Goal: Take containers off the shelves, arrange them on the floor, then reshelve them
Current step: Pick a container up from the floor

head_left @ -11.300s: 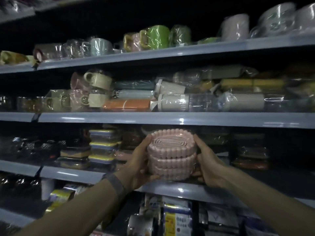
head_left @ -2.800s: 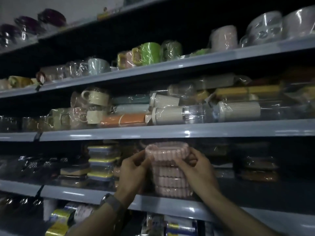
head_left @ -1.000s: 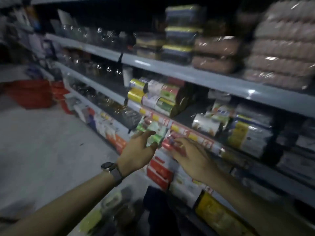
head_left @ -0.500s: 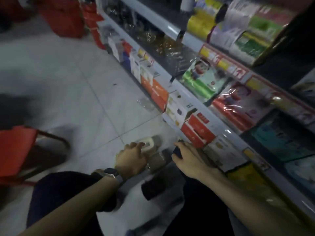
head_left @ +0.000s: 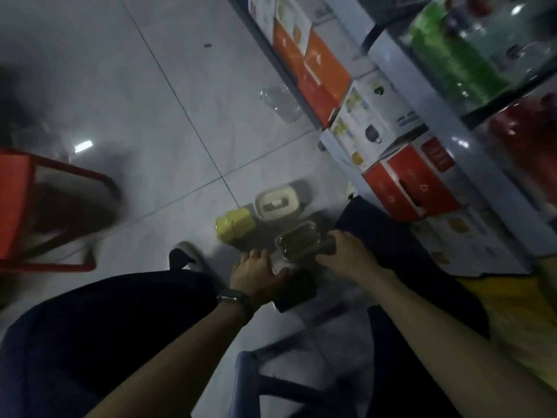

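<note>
The clear container [head_left: 297,240] lies flat on the floor [head_left: 156,122], long axis running 8 to 2 o'clock. The right hand [head_left: 346,253] curls its fingers around the 3 o'clock end. The left hand [head_left: 256,276] is at the 7 o'clock corner with fingers extended and thumb spread; contact cannot be told.

The floor [head_left: 150,116] was pale grey tile crossed by thin dark grout lines. Near its centre sat a yellow container [head_left: 233,226], a cream-lidded container [head_left: 275,205] and a brown-tinted clear container [head_left: 298,241]. Toward two o'clock stood orange boxes [head_left: 319,73], a white picture-printed box [head_left: 373,116] and a red box [head_left: 413,182]; a red stool [head_left: 45,206] stood at nine.
</note>
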The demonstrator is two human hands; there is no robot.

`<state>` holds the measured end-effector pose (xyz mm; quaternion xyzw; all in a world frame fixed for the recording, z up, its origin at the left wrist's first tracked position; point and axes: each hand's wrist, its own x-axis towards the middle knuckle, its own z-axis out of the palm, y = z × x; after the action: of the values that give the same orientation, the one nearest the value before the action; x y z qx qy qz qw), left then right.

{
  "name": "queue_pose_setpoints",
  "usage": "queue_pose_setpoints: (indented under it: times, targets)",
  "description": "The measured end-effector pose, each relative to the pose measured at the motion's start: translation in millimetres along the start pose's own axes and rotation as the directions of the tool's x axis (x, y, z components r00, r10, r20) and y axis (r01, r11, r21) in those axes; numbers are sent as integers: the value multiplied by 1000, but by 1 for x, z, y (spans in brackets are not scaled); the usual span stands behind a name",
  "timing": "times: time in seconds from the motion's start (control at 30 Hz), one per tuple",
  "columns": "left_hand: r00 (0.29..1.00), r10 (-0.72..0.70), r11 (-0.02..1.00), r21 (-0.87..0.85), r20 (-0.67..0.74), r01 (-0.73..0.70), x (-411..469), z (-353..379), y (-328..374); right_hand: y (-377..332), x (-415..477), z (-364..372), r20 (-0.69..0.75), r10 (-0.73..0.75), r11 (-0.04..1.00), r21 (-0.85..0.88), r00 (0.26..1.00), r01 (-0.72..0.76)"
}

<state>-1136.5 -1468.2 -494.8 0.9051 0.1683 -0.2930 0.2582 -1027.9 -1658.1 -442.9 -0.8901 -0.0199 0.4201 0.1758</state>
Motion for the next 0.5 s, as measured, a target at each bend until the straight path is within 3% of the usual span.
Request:
queue_pose_setpoints:
  times: [0.1,0.23,0.37,0.5]
  targets:
    - [997,-50,962,-265,60,64,29,22,-3,7,38,12,75,86,979,180,993,-99]
    - [990,-86,794,-592,116,138,73,47,-13,21,89,28,149,192,881,409,970,-237]
    - [993,-23,533,-838,120,114,111,68,-23,32,130,40,196,188,810,524,962,-265]
    - [991,34,338,-935,127,108,134,78,-28,38,165,54,301,162,696,640,940,-325]
